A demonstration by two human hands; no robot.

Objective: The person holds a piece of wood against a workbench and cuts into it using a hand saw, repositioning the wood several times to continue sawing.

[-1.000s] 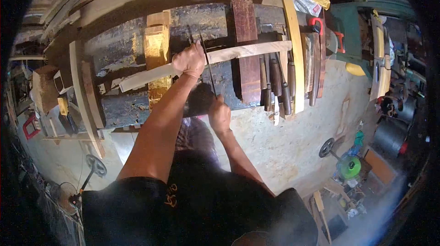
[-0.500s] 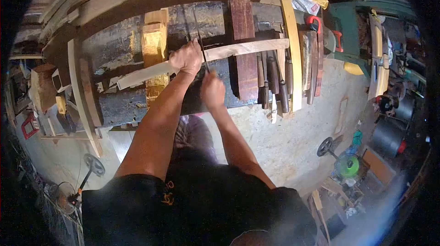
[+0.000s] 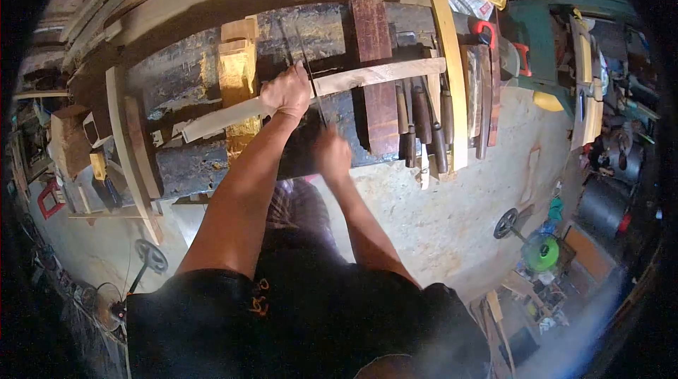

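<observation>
A long, slightly curved pale wooden piece lies across the dark workbench, over a reddish-brown board and a yellowish wood block. My left hand is closed on this piece left of its middle. Right beside that hand, a thin dark saw blade crosses the wood. Closer to my body, my right hand is closed round the near end of the saw, blurred by motion; the handle is mostly hidden in it.
Several dark-handled tools lie on the bench right of the reddish-brown board, beside a yellow wooden strip. A red-handled saw is further right. Wooden strips stick out at the bench's left end. A green fan stands lower right.
My right hand has moved slightly toward my body with the saw. My left hand stays on the pale piece, and the whole view has shifted a little.
</observation>
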